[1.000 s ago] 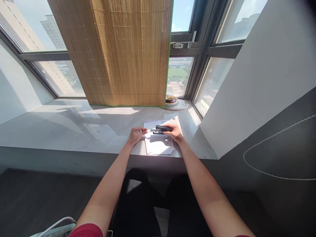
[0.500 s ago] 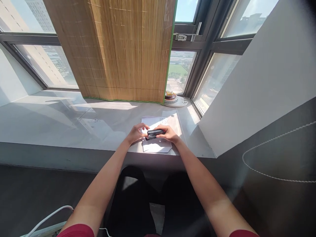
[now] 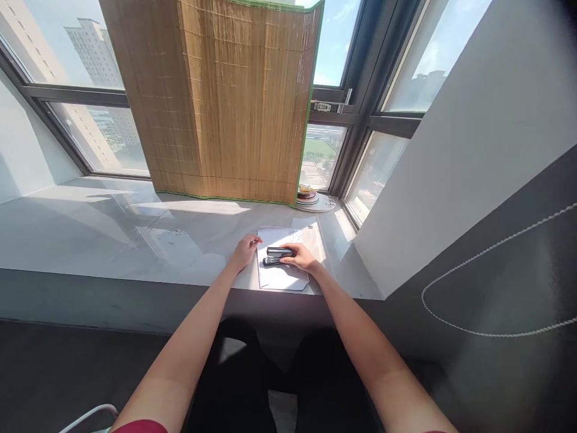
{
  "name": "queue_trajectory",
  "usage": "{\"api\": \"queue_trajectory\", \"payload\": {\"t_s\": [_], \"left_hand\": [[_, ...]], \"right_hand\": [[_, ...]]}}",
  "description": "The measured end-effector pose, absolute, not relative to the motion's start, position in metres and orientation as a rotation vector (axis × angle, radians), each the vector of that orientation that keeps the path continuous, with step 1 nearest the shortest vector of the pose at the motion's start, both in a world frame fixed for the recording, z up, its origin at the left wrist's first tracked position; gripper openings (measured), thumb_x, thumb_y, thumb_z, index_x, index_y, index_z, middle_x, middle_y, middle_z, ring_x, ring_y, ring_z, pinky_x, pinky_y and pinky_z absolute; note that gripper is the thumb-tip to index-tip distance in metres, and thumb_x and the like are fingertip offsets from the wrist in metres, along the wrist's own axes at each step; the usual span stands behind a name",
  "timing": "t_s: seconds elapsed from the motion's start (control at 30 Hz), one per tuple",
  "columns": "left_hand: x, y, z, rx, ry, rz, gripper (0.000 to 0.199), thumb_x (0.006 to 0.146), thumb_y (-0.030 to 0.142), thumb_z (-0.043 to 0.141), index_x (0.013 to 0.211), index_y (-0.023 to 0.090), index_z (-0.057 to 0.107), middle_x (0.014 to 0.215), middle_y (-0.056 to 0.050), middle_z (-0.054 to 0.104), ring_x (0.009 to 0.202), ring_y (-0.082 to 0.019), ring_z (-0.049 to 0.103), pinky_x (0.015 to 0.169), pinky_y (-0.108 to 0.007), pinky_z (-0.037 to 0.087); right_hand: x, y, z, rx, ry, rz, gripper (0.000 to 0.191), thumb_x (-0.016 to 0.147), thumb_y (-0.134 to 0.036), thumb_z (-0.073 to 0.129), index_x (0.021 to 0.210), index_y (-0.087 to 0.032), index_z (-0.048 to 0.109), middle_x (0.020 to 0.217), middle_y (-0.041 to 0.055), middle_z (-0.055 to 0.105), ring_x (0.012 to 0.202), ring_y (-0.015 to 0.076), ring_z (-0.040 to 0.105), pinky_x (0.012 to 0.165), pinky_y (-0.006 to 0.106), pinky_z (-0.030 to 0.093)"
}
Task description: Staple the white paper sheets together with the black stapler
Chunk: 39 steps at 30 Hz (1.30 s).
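Note:
A black stapler (image 3: pixel 272 260) lies across the sheets of white paper (image 3: pixel 282 281), its arm raised from its base at the left end. My right hand (image 3: pixel 301 257) is closed around the stapler's right end. Just left of the stapler, at the upper left edge of the paper, is my left hand (image 3: pixel 244 251). Its fingers are curled and pinched together, and what they hold, if anything, is too small to make out. A small dark piece (image 3: pixel 310 227) lies past the paper's upper right corner.
The papers rest on a wide pale windowsill (image 3: pixel 198 264). A bamboo blind (image 3: pixel 234 108) with green edging hangs in front of the window. Stacked plates (image 3: pixel 315 203) stand in the right corner, beside a slanted wall (image 3: pixel 428 174). A beaded cord (image 3: pixel 426 294) loops at the right.
My left hand has come off the stapler's front and moved left, its fingers now pinched. The stapler's jaws show wider apart in my right hand. The camera view has tilted upward.

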<state>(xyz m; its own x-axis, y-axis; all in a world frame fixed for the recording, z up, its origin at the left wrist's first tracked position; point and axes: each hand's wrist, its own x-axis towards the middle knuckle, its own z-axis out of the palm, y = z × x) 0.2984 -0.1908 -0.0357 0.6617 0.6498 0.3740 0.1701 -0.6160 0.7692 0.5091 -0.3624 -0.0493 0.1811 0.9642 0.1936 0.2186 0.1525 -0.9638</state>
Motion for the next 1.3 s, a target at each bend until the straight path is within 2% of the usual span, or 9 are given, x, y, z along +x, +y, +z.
{"api": "queue_trajectory", "payload": {"t_s": [0.1,0.23,0.43,0.63,0.8,1.0,1.13,1.3], "left_hand": [[0.3,-0.191,-0.038,2.189,0.645,0.803,0.025,0.092,0.013,0.053,0.095,0.019,0.077,0.103,-0.006,0.074,0.078,-0.017,0.059,0.082,-0.032,0.052],[0.301,-0.191,-0.041,2.247,0.576,0.743,0.03,0.094,0.014,0.052,0.101,0.022,0.081,0.115,-0.006,0.075,0.088,-0.019,0.065,0.085,-0.032,0.055],[0.304,-0.185,-0.044,2.182,0.807,0.816,0.028,0.095,0.016,0.054,0.099,0.021,0.081,0.111,-0.007,0.073,0.091,-0.021,0.069,0.09,-0.034,0.057],[0.305,-0.187,-0.046,2.237,0.755,0.735,0.03,0.099,0.024,0.053,0.103,0.022,0.083,0.114,-0.009,0.073,0.096,-0.023,0.069,0.094,-0.038,0.059],[0.309,-0.189,-0.049,2.414,0.581,0.678,0.035,0.101,0.027,0.054,0.117,0.025,0.084,0.127,-0.011,0.071,0.124,-0.029,0.064,0.114,-0.047,0.052],[0.315,-0.186,-0.053,2.524,0.652,0.591,0.04,0.105,0.031,0.051,0.13,0.025,0.082,0.151,-0.013,0.062,0.133,-0.033,0.059,0.118,-0.052,0.049],[0.317,-0.187,-0.051,2.496,0.693,0.585,0.043,0.105,0.027,0.047,0.132,0.024,0.08,0.15,-0.013,0.063,0.134,-0.032,0.059,0.118,-0.05,0.049],[0.314,-0.191,-0.046,2.472,0.713,0.611,0.039,0.103,0.024,0.051,0.128,0.023,0.081,0.141,-0.013,0.067,0.13,-0.031,0.061,0.117,-0.048,0.049]], "right_hand": [[0.509,-0.363,-0.048,-1.317,-1.274,0.816,0.054,0.065,-0.05,0.099,0.109,-0.025,0.08,0.107,0.0103,0.08,0.104,0.0342,0.076,0.09,0.048,0.063],[0.508,-0.363,-0.047,-1.329,-1.281,0.815,0.055,0.066,-0.049,0.098,0.11,-0.022,0.079,0.109,0.0106,0.079,0.105,0.0312,0.076,0.093,0.045,0.062],[0.508,-0.366,-0.046,-1.327,-1.27,0.841,0.052,0.067,-0.048,0.097,0.11,-0.023,0.079,0.109,0.0103,0.079,0.102,0.0311,0.075,0.091,0.046,0.063],[0.51,-0.377,-0.045,-1.338,-1.281,0.776,0.051,0.071,-0.044,0.096,0.112,-0.02,0.08,0.11,0.0101,0.08,0.104,0.0294,0.074,0.095,0.044,0.061],[0.509,-0.38,-0.045,-1.344,-1.31,0.732,0.048,0.074,-0.042,0.094,0.114,-0.02,0.079,0.114,0.0113,0.08,0.106,0.0298,0.074,0.099,0.047,0.059],[0.509,-0.377,-0.048,-1.331,-1.293,0.738,0.045,0.073,-0.041,0.095,0.111,-0.022,0.079,0.112,0.0094,0.079,0.11,0.031,0.073,0.102,0.05,0.059],[0.51,-0.38,-0.048,-1.342,-1.277,0.736,0.047,0.073,-0.044,0.094,0.112,-0.022,0.079,0.112,0.0093,0.08,0.108,0.0302,0.073,0.101,0.049,0.059],[0.53,-0.41,-0.045,-1.461,-1.253,0.672,0.048,0.073,-0.045,0.092,0.112,-0.02,0.081,0.109,0.0085,0.08,0.104,0.0287,0.073,0.1,0.048,0.059]]}}
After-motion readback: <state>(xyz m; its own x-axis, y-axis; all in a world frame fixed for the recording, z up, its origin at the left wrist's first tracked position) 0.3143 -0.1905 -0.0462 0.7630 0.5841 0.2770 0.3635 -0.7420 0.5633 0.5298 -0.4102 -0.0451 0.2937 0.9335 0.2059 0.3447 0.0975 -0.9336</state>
